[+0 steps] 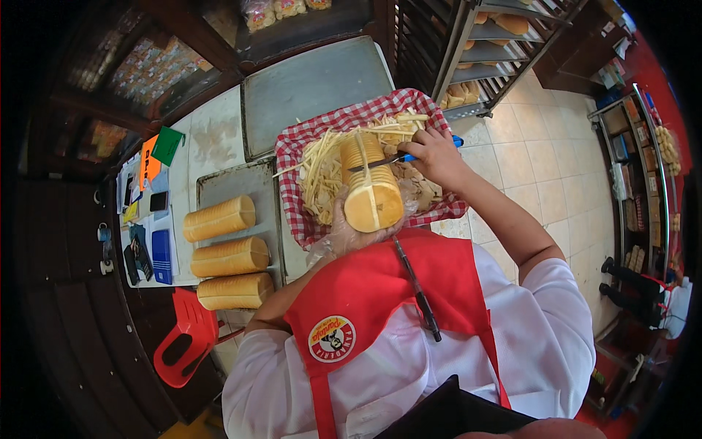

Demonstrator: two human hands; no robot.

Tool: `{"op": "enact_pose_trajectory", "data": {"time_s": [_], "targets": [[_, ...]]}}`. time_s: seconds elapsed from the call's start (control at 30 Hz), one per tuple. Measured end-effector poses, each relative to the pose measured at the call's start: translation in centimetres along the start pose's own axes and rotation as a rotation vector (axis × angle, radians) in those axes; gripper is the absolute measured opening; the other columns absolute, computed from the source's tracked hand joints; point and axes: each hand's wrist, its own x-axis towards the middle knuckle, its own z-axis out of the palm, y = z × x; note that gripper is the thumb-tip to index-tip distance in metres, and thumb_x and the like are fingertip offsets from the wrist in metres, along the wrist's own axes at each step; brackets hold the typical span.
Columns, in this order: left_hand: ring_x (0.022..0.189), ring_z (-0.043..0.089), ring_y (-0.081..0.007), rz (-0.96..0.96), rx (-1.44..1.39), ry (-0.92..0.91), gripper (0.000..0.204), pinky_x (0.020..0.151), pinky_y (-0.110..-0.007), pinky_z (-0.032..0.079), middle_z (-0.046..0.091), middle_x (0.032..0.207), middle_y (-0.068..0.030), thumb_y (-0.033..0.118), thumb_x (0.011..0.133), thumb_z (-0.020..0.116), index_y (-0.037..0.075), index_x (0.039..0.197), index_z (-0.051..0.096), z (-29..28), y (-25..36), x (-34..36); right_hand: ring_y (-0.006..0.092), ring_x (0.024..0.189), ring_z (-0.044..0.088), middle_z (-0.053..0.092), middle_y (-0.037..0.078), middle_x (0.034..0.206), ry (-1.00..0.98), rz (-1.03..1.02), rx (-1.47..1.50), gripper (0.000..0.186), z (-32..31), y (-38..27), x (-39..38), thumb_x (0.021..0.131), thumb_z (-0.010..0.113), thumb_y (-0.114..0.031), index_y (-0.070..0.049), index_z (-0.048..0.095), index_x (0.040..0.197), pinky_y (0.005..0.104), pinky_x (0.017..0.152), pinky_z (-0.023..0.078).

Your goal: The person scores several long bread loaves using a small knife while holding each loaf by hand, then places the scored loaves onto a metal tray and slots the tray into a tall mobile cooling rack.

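Note:
A cylindrical, ridged loaf of bread (382, 207) lies tilted over a basket lined with red-and-white checked cloth (294, 214). My left hand (346, 235), in a clear plastic glove, is closed around the loaf's near left side. In my right hand (437, 156), bare, is a knife (374, 163) with a blue and black handle. Its blade lies across the top of the loaf, over a pale strip running lengthwise. Thin bread trimmings (316, 189) fill the basket around the loaf. The fingers under the loaf are partly hidden.
Three similar loaves (230, 256) rest left of the basket, by a metal tray (219, 183). Another large tray (314, 91) lies behind. Papers and a phone (159, 201) occupy the table's left end. A red chair (183, 344) stands below; a bread rack (468, 73) rises at far right.

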Motion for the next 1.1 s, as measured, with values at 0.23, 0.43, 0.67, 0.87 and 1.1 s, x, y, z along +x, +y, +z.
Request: {"op": "enact_pose_trajectory", "data": {"time_s": [0.23,0.43,0.67,0.87,1.1], "targets": [[0.121,0.042,-0.0344,0.037,0.084,-0.12,0.075,0.097,-0.057,0.037,0.045,0.132,-0.0161,0.057,0.08,0.053,0.008,0.135,0.038,-0.7,-0.2,-0.2,0.0268,0.097,0.053,0.056,0.004,0.095,-0.094,-0.045,-0.005,0.031,-0.4,-1.0,1.0,0.078,0.065,-0.023,-0.024,0.062,0.109,0.0438,0.081,0.038],[0.12,0.042,-0.0347,0.028,0.081,-0.138,0.074,0.096,-0.057,0.037,0.045,0.132,-0.0164,0.057,0.081,0.052,0.008,0.135,0.038,-0.7,0.3,0.1,0.0268,0.094,0.053,0.055,0.004,0.092,-0.019,-0.012,-0.055,0.029,1.8,1.7,1.5,0.078,0.065,-0.023,-0.022,0.062,0.107,0.0427,0.079,0.038],[0.12,0.043,-0.0352,0.032,0.06,-0.146,0.074,0.096,-0.057,0.037,0.045,0.132,-0.0168,0.057,0.081,0.05,0.007,0.135,0.038,-1.1,0.7,-0.1,0.0265,0.095,0.053,0.055,0.004,0.093,-0.034,-0.072,-0.057,0.031,1.9,0.1,2.8,0.076,0.066,-0.021,-0.023,0.062,0.107,0.0434,0.079,0.037],[0.119,0.043,-0.0356,0.033,0.07,-0.156,0.074,0.096,-0.057,0.038,0.044,0.132,-0.017,0.058,0.081,0.049,0.007,0.135,0.038,-1.4,0.8,-0.4,0.0281,0.097,0.054,0.058,0.005,0.097,-0.067,-0.007,-0.042,0.028,3.8,2.6,2.8,0.079,0.062,-0.024,-0.024,0.063,0.107,0.0466,0.082,0.037],[0.119,0.044,-0.0376,0.03,-0.012,-0.089,0.074,0.094,-0.059,0.038,0.044,0.132,-0.0192,0.059,0.083,0.045,0.007,0.135,0.038,-0.7,0.6,-0.5,0.0274,0.098,0.054,0.057,0.004,0.095,-0.046,-0.02,-0.065,0.036,3.9,0.1,3.6,0.074,0.066,-0.019,-0.024,0.062,0.11,0.0454,0.081,0.038]]}}
